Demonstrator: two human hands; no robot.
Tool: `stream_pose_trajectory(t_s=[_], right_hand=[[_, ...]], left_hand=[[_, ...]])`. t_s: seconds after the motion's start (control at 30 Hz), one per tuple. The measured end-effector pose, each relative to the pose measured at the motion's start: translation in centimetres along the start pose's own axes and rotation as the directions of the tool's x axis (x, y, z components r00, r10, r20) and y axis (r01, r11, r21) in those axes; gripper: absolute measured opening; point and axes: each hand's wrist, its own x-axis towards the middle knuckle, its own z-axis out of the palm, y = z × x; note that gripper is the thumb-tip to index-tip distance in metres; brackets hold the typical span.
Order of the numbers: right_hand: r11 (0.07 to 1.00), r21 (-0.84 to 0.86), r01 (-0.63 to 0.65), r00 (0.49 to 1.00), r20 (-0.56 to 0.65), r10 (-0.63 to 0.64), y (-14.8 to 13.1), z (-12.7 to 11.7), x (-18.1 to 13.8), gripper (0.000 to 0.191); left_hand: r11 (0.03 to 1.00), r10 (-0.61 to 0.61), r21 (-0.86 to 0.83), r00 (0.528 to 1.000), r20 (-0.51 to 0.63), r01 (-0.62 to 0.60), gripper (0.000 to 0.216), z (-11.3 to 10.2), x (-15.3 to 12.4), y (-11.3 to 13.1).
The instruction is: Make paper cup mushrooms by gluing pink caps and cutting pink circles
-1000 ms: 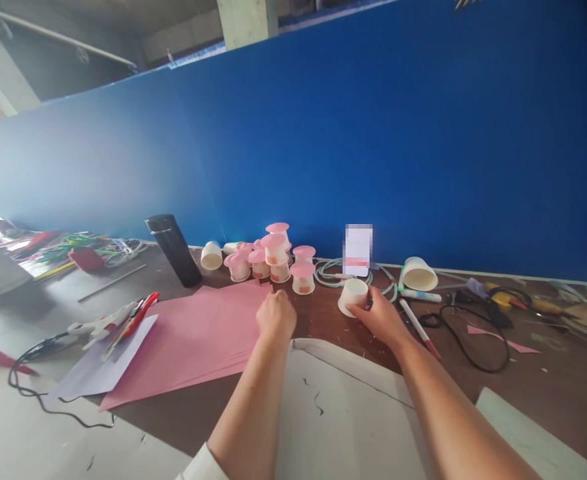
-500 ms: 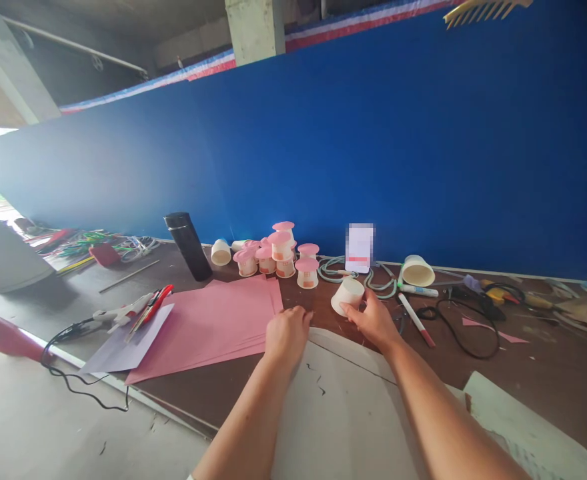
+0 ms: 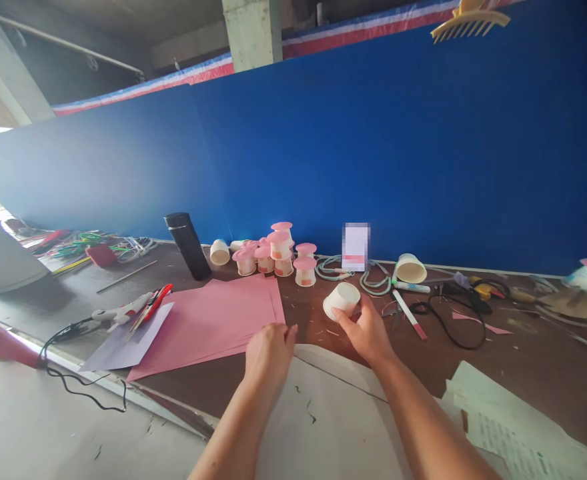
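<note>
My right hand (image 3: 368, 330) grips a white paper cup (image 3: 342, 300), thumb on the near side; it is upside down and a little tilted. To its left, my left hand (image 3: 269, 350) is closed beside the right edge of the pink paper sheets (image 3: 213, 320). What its curled fingers hold, if anything, is hidden. Behind the hands stand several upturned cups with pink round tops (image 3: 305, 272), some of them stacked. Under my forearms lies a pale board (image 3: 333, 427) with a few dark marks.
A black bottle (image 3: 188, 247) stands behind the pink sheets. On a pale sheet (image 3: 128, 340) lie red-handled scissors (image 3: 153, 307) beside a corded glue gun (image 3: 118, 313). Toward the right are a loose cup (image 3: 411, 268), markers (image 3: 410, 315), a black cable (image 3: 448, 333) and a printed sheet (image 3: 513, 420).
My left hand has moved left and toward me. My right hand has brought the cup slightly left and nearer, tilting it more. The view has shifted a little.
</note>
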Motion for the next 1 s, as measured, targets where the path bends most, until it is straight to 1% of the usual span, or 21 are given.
stream_pose_trajectory(t_s=[0.07,0.1,0.13,0.17,0.23,0.33,0.4,0.47,0.5,0.6,0.67,0.8,0.9,1.0], right_hand=[[0.999,-0.015,-0.028,0.998,-0.052,0.027,0.0,0.2,0.2,0.059],[0.999,-0.021,-0.043,0.996,-0.074,0.041,0.0,0.4,0.3,0.059],[0.998,-0.027,-0.054,0.994,-0.092,0.051,0.1,0.5,0.5,0.06],[0.998,-0.03,-0.059,0.993,-0.107,0.056,0.2,0.5,0.6,0.06],[0.998,-0.03,-0.061,0.99,-0.127,0.056,0.3,0.6,0.7,0.06],[1.0,-0.006,-0.029,0.991,-0.135,0.028,0.3,0.5,0.7,0.06],[1.0,0.013,0.006,0.99,-0.142,-0.004,0.3,0.2,0.6,0.06],[0.999,0.024,0.027,0.988,-0.154,-0.023,0.2,-0.1,0.6,0.06],[0.999,0.029,0.029,0.987,-0.158,-0.024,0.2,-0.3,0.5,0.06],[0.999,0.041,0.022,0.988,-0.152,-0.015,0.0,-0.6,0.5,0.06],[0.999,0.049,0.013,0.99,-0.143,-0.006,-0.1,-0.7,0.5,0.06],[0.999,0.049,-0.005,0.993,-0.114,0.011,-0.1,-0.8,0.5,0.058],[0.999,0.039,0.009,0.993,-0.118,-0.004,0.0,-1.0,0.5,0.057],[0.999,0.037,0.001,0.992,-0.123,0.004,-0.1,-1.1,0.5,0.056]], left_hand=[[0.993,-0.119,0.002,0.992,-0.04,0.119,0.03,-0.6,1.6,-0.2],[0.985,-0.175,0.006,0.984,-0.031,0.175,0.028,-0.9,2.6,-0.1],[0.977,-0.215,0.005,0.977,0.002,0.215,0.027,-1.2,3.7,0.1],[0.97,-0.243,0.0,0.97,0.028,0.243,0.027,-1.4,4.8,0.5],[0.948,-0.317,-0.024,0.947,0.043,0.318,0.029,-1.5,6.6,1.5],[0.934,-0.357,-0.019,0.934,0.008,0.357,0.04,-0.9,8.7,2.5],[0.918,-0.397,-0.001,0.918,-0.018,0.397,0.047,-0.4,9.5,2.1],[0.894,-0.447,0.023,0.894,-0.021,0.447,0.05,0.1,10.1,0.8],[0.888,-0.46,0.031,0.888,0.0,0.46,0.049,0.2,10.3,-0.1],[0.896,-0.444,0.012,0.894,0.064,0.445,0.04,0.4,10.8,-2.6],[0.895,-0.445,0.002,0.891,0.086,0.446,0.039,0.4,11.0,-3.5],[0.88,-0.47,0.007,0.87,0.15,0.474,0.037,0.3,11.4,-3.8],[0.872,-0.486,0.014,0.859,0.163,0.49,0.036,0.2,11.7,-3.9],[0.865,-0.494,-0.001,0.85,0.183,0.503,0.025,-0.1,11.7,-4.2]])
